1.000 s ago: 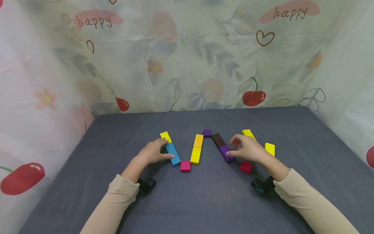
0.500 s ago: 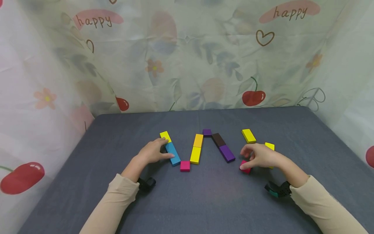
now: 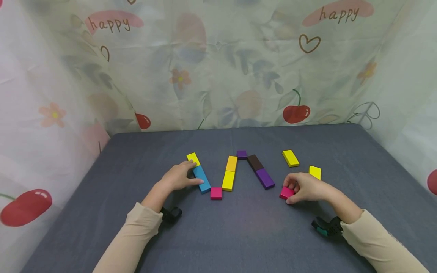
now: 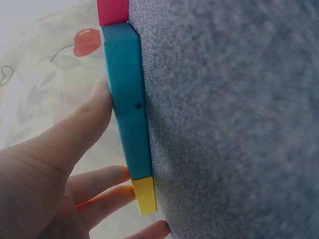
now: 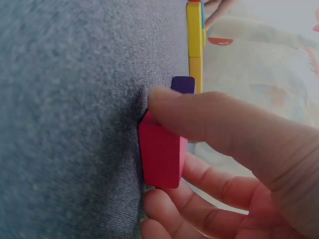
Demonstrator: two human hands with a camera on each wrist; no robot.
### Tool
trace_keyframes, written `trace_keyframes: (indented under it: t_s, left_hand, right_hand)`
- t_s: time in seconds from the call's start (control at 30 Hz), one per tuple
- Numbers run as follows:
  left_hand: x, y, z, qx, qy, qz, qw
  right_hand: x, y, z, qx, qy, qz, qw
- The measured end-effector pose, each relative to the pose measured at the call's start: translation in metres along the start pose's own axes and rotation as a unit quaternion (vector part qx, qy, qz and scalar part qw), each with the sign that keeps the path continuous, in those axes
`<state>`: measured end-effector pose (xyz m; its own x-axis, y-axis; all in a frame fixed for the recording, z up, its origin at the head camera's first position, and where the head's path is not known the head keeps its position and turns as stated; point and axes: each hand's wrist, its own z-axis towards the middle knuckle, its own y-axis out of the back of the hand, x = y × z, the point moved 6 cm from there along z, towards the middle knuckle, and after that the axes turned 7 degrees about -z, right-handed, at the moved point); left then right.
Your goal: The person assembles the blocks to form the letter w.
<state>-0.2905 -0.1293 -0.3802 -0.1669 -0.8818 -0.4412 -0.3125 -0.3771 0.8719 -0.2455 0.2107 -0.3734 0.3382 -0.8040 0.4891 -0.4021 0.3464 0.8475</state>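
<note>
My left hand [image 3: 178,176] rests at the row made by a blue block [image 3: 202,179] and a small yellow block [image 3: 193,158]. In the left wrist view its thumb lies along the blue block, two fingertips where blue meets yellow. A pink block [image 3: 216,193] lies at the near end of that row. My right hand [image 3: 305,186] has its thumb and curled fingers around another pink block [image 3: 286,192]. The right wrist view shows that pink block [image 5: 162,155] between thumb and fingers, low over the cloth.
Between the hands lie an orange block [image 3: 231,163], a yellow block [image 3: 228,181], a small purple block [image 3: 242,154], a dark brown block [image 3: 255,163] and a longer purple block [image 3: 265,178]. Beyond my right hand are two loose yellow blocks, one [image 3: 290,158] farther back, one [image 3: 315,172] partly hidden.
My right hand has left the longer purple block, moved right and toward me, and taken the pink block between thumb and fingers, turning it slightly. My left hand has stayed put.
</note>
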Motion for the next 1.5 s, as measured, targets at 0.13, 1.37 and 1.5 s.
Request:
trace_keyframes:
  t_s: [0.13,1.37,1.5]
  left_hand:
    - [0.000,0.000,0.000,0.000,0.001,0.001,1.0000]
    - [-0.002,0.001,-0.001,0.000,0.002,-0.003,1.0000]
    - [-0.001,0.001,0.000,0.002,0.005,-0.007,1.0000]
  right_hand:
    - [0.000,0.003,0.002,-0.007,0.006,-0.013,0.9999]
    - [0.008,0.001,0.013,0.002,0.026,-0.020,0.9995]
    - [0.008,0.002,0.012,0.000,0.029,-0.018,0.9994]
